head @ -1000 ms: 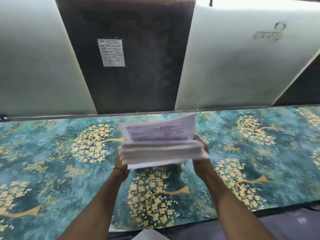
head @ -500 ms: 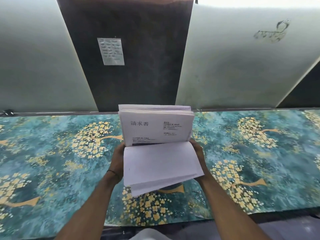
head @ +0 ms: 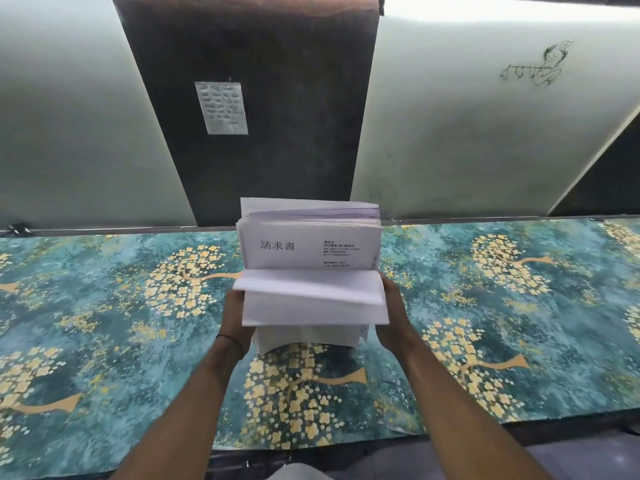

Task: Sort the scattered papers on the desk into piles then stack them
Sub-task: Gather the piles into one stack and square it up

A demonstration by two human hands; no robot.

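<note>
Where the far edge of the surface (head: 104,306) meets the wall, a thin dark strip runs the width of the view, and the surface itself is covered by a teal cloth printed with yellow-blossomed trees on tan trunks. Behind it stand two pale panels (head: 69,133) with a dark brown panel (head: 277,98) between them; a small grey sheet with faint marks (head: 221,108) is pinned to the dark one, and a black scribbled drawing (head: 533,65) sits on the right pale panel. At the middle of the view a thick stack of white papers (head: 311,271) is held up on edge above the cloth, its lower end near or on the surface, though which cannot be told. The sheet facing the camera carries large printed characters at its left and small lines of text at its right. Some of the front sheets fold forward and hang down in stepped layers, showing blank white backs. The left hand (head: 235,317) grips the stack's left side, with a thin dark band around its wrist, and the right hand (head: 391,313) grips the right side, so both are closed on the papers. Both forearms reach in from the bottom edge, angled toward each other.
</note>
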